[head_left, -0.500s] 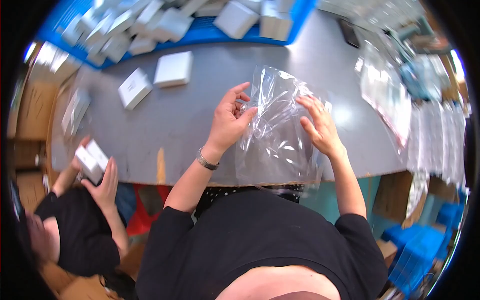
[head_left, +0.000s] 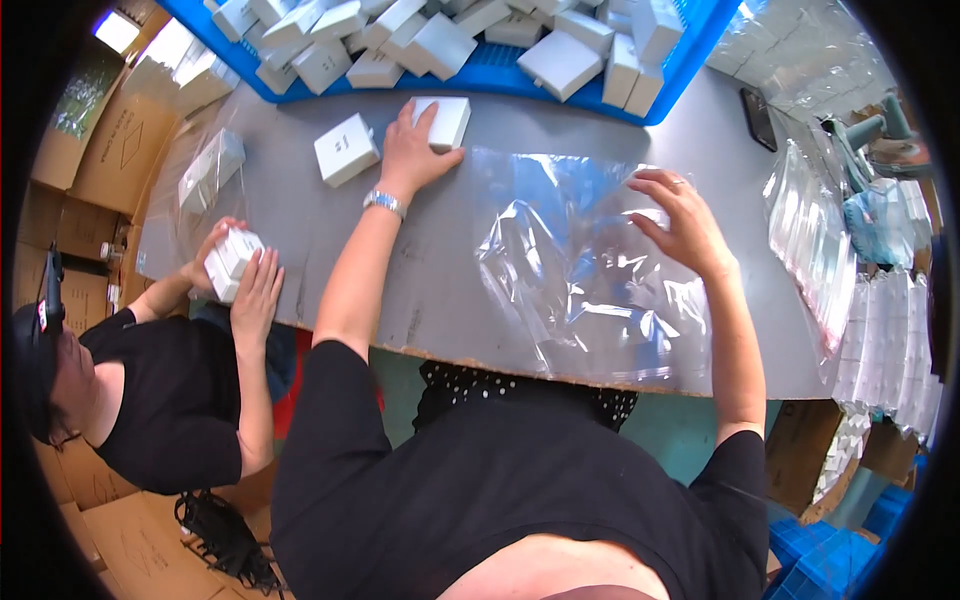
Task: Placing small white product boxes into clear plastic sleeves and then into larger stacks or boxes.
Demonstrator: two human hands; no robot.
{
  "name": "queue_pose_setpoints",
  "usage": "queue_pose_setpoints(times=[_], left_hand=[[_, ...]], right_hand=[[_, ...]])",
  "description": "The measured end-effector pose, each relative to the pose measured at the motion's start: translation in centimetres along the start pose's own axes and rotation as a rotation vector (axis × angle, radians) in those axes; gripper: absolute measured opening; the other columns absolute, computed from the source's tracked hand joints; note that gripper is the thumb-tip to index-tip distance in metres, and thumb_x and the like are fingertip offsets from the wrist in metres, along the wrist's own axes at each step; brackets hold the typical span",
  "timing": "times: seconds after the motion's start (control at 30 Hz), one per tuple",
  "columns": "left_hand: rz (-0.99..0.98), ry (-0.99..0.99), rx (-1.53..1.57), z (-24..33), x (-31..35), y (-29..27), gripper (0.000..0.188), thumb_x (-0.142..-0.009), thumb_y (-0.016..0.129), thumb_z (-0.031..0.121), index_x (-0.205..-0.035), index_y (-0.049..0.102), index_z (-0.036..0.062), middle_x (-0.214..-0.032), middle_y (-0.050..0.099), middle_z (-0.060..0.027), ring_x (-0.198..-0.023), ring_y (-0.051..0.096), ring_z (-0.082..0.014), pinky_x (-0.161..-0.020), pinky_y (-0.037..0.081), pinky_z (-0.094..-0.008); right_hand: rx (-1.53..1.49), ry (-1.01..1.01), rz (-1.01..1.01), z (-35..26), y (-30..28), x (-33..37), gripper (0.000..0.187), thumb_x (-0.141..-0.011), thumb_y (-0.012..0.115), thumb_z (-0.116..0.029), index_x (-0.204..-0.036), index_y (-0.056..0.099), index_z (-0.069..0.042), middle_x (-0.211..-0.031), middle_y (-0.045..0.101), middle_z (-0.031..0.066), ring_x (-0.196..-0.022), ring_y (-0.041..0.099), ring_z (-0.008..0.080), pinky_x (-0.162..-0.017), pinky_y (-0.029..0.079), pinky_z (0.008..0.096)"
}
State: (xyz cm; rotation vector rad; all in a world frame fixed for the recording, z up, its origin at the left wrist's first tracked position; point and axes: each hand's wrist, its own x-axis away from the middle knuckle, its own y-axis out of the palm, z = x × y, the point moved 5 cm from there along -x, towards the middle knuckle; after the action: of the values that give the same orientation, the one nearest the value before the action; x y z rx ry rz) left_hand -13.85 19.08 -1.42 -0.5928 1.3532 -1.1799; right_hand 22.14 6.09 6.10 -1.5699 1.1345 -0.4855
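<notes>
A small white box (head_left: 452, 115) lies on the grey table near the blue crate. My left hand (head_left: 412, 160), with a metal band on its wrist, is closed around its left and near sides, fingers over the box and thumb at the near edge. Just left of that hand is another white box (head_left: 345, 150). A large clear plastic bag (head_left: 570, 270) is spread flat and wrinkled in front of me. Over its right side is my right hand (head_left: 682, 220), fingers bent and thumb apart, with nothing gripped between them.
A blue crate (head_left: 655, 115) full of white boxes stands at the far side. On the left, a co-worker's hands (head_left: 255, 285) hold white boxes (head_left: 232, 262). Towards the right lie a phone (head_left: 758, 118) and stacked clear bags (head_left: 810, 240). Cardboard cartons (head_left: 125, 150) stand at far left.
My left hand has left the plastic bag and reached far left onto a white box. The bag now lies flatter and wider. My right hand stays over its right side. The view has shifted.
</notes>
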Motion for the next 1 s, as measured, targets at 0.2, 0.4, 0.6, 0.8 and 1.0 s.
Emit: queue_pose_setpoints(times=[0.2,0.4,0.6,0.8,1.0], left_hand=[[-0.145,-0.659,2.152,6.0,3.4,-3.8,0.085,-0.084,0.050,0.067,-0.147,0.039,0.0112,-0.143,0.046,-0.0217,-0.125,0.050,-0.0442,-0.093,0.049,-0.0469],[-0.556,-0.794,2.552,12.9,9.4,-1.8,0.087,-0.083,0.050,0.066,-0.148,0.037,0.0103,-0.142,0.047,-0.0224,-0.120,0.052,-0.0497,-0.090,0.049,-0.0470],[-0.484,-0.832,2.453,12.1,11.3,-0.5,0.086,-0.079,0.056,0.060,-0.147,0.038,0.0092,-0.142,0.049,-0.0179,-0.120,0.053,-0.0427,-0.091,0.048,-0.0470],[-0.309,-0.081,1.594,12.4,10.7,-2.4,0.079,-0.070,0.067,0.037,-0.139,0.049,0.0046,-0.139,0.046,-0.0136,-0.126,0.049,-0.0275,-0.106,0.038,-0.0396],[-0.276,0.209,1.114,13.6,10.8,-3.9,0.070,-0.061,0.073,0.024,-0.128,0.059,0.0084,-0.134,0.044,-0.0172,-0.127,0.044,-0.0353,-0.107,0.036,-0.0426]], right_hand=[[0.345,-0.104,0.288,-0.4,1.6,-11.3,0.069,-0.075,0.080,-0.021,-0.137,0.049,-0.020,-0.145,0.044,0.0163,-0.135,0.042,0.0348,-0.112,0.037,0.0430],[0.554,0.044,-0.035,4.0,7.5,-21.3,0.078,-0.079,0.076,-0.024,-0.147,0.039,-0.031,-0.146,0.044,0.0183,-0.131,0.048,0.0366,-0.110,0.040,0.0449],[-0.342,0.270,0.376,1.6,2.8,-17.0,0.054,-0.085,0.065,-0.027,-0.136,0.049,-0.016,-0.108,0.068,0.0223,-0.091,0.070,0.0362,-0.073,0.059,0.0411],[-0.147,0.605,-0.044,6.4,5.0,-2.1,0.063,-0.073,0.073,-0.046,-0.120,0.062,-0.005,-0.111,0.064,0.0191,-0.101,0.063,0.0324,-0.087,0.050,0.0398],[0.042,-0.189,-0.229,0.8,2.6,-0.3,0.101,-0.059,0.083,-0.053,-0.146,0.042,-0.021,-0.144,0.045,0.0150,-0.132,0.043,0.0360,-0.114,0.035,0.0488]])
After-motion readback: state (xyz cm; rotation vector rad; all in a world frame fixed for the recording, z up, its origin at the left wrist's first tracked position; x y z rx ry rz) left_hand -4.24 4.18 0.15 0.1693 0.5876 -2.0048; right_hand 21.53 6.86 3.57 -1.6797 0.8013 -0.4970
